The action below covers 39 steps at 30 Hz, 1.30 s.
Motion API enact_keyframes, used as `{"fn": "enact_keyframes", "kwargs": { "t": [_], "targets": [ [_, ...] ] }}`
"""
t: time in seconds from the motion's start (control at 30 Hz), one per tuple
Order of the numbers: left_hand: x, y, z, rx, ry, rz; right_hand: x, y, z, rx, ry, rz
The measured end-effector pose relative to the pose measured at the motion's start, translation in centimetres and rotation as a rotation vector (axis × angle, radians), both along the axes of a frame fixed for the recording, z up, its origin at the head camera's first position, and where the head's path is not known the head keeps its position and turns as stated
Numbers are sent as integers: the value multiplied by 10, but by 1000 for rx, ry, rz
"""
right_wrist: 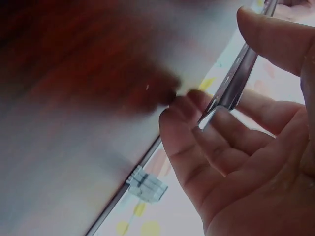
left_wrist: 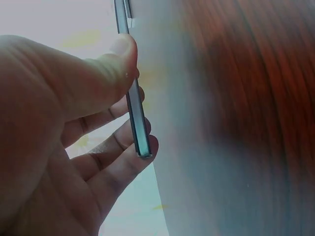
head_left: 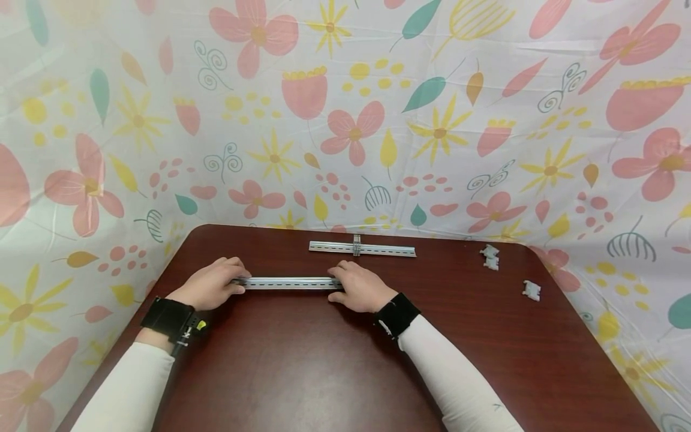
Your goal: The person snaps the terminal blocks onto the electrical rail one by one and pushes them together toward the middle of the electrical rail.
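Observation:
Both hands hold a slotted metal DIN rail point(head_left: 288, 283) by its ends, level across the table's left half. My left hand point(head_left: 213, 283) pinches the left end; in the left wrist view the thumb presses one side of the rail point(left_wrist: 139, 115) and the fingers lie behind it. At the other end, my right hand point(head_left: 363, 287) has its thumb on the near side and its fingers at the far side. The right wrist view shows the rail point(right_wrist: 236, 81) between that thumb and the fingers, its end at the fingers.
Behind the right hand lies a second DIN rail point(head_left: 388, 250) with a small grey block point(head_left: 357, 245) across its middle. Small grey plastic pieces point(head_left: 490, 257) lie at the back right, another grey piece point(head_left: 531, 290) nearer. A flowered cloth point(head_left: 345, 180) hangs behind the dark wooden table point(head_left: 302, 366).

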State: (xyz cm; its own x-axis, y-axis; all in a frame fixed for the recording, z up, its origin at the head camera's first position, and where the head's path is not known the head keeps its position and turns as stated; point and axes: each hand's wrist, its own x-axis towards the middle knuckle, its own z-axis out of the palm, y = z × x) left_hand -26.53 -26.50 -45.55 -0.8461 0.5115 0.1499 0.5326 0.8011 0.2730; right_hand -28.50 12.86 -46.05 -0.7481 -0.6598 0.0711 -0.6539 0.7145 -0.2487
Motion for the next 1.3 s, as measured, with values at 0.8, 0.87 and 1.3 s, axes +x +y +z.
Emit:
{"fn": "enact_keyframes", "kwargs": {
  "t": [0.8, 0.87, 1.3],
  "targets": [
    [-1, 84, -17, 1, 91, -150, 19, 79, 3, 3, -17, -123],
    [-1, 90, -19, -3, 102, -163, 21, 86, 2, 7, -12, -127],
    [6, 125, -21, -5, 86, -224, 40, 121, 5, 40, 0, -138]
  ]
}}
